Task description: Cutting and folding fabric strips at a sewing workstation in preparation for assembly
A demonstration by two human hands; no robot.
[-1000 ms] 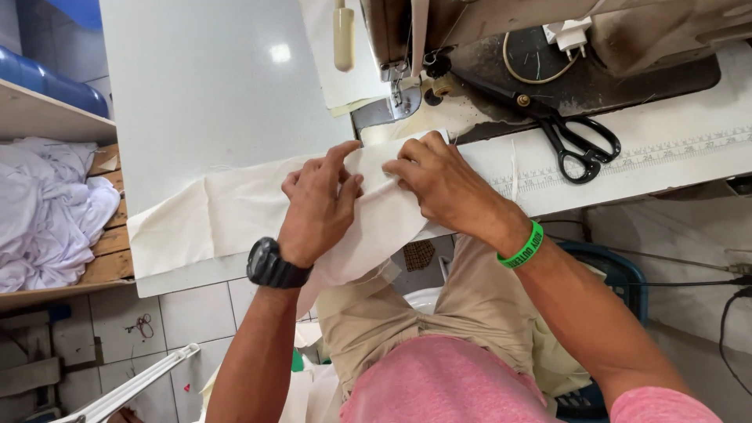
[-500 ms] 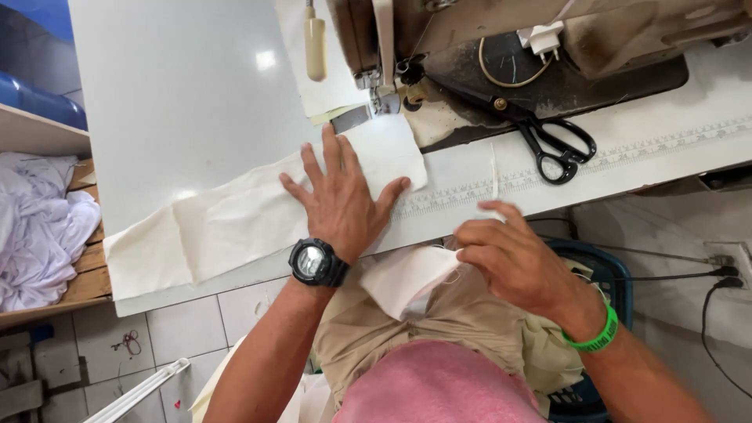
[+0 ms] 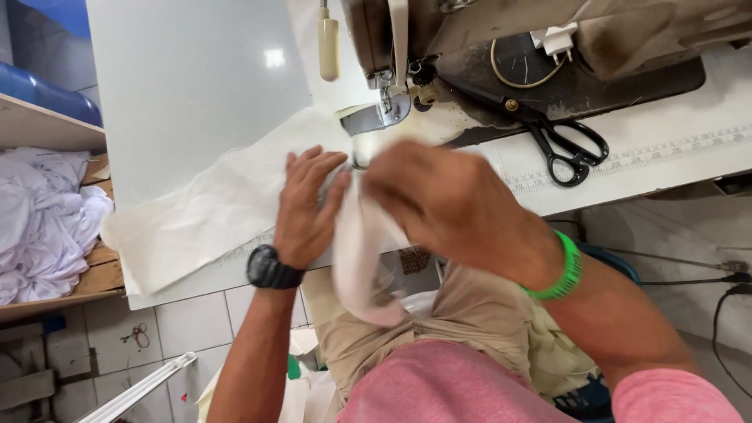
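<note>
Cloth: cream cloth (image 3: 211, 211) lies on the white bench (image 3: 196, 94), centre-left of frame, one end hanging off the near edge.
Hands: left hand (image 3: 305, 207) pinches a fold; right hand (image 3: 450, 207) grips the hanging end.
Risk: fingertips sit just below the presser foot (image 3: 382, 106); a slipping fold could skew, I judge.
Nearby: black scissors (image 3: 560, 137), upper right.
Hidden: the right hand covers the fold; needle unclear.

Hidden or cut off: my right hand (image 3: 450, 207), motion-blurred, covers the near end of the cream cotton fabric strip (image 3: 211, 215), so its grip is unclear. Grey sewing machine (image 3: 501, 47): top cropped by the frame. Heap of white cloth (image 3: 43, 219): cropped left. Needle: perhaps behind my fingers.
</note>
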